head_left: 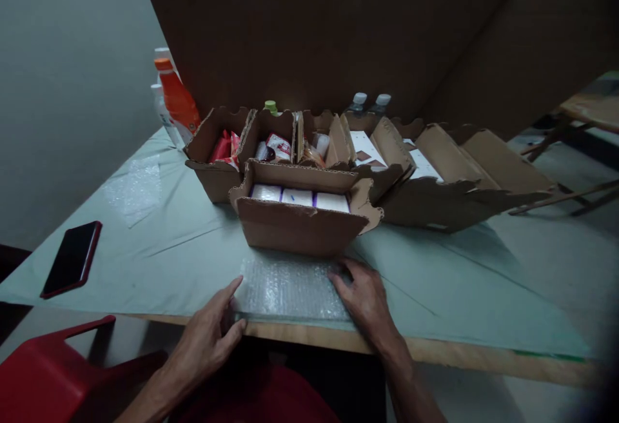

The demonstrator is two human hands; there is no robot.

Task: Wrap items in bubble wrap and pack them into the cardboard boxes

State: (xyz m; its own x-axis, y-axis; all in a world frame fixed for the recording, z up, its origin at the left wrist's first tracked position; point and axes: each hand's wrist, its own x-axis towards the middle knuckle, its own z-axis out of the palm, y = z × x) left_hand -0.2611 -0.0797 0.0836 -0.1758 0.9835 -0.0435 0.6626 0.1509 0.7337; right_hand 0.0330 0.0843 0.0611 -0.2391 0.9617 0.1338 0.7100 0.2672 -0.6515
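A flat stack of clear bubble wrap [290, 289] lies at the near edge of the table, in front of a small cardboard box [300, 226] that holds white packs with purple edges [296, 196]. At the wrap's left edge is my left hand [207, 333], thumb and index finger apart, holding nothing. My right hand [365, 297] rests on the wrap's right side, fingers bent and spread, with the thumb on the plastic. Whether its fingertips pinch the wrap is hard to see, but a gap shows between thumb and index finger.
Behind stands a row of open cardboard bins [213, 181] with packaged goods, before a tall cardboard panel [329, 42]. Bottles, one orange [178, 100], stand at the back left. A phone [71, 258] and loose plastic wrap [135, 187] lie left. A red stool [58, 371] is below.
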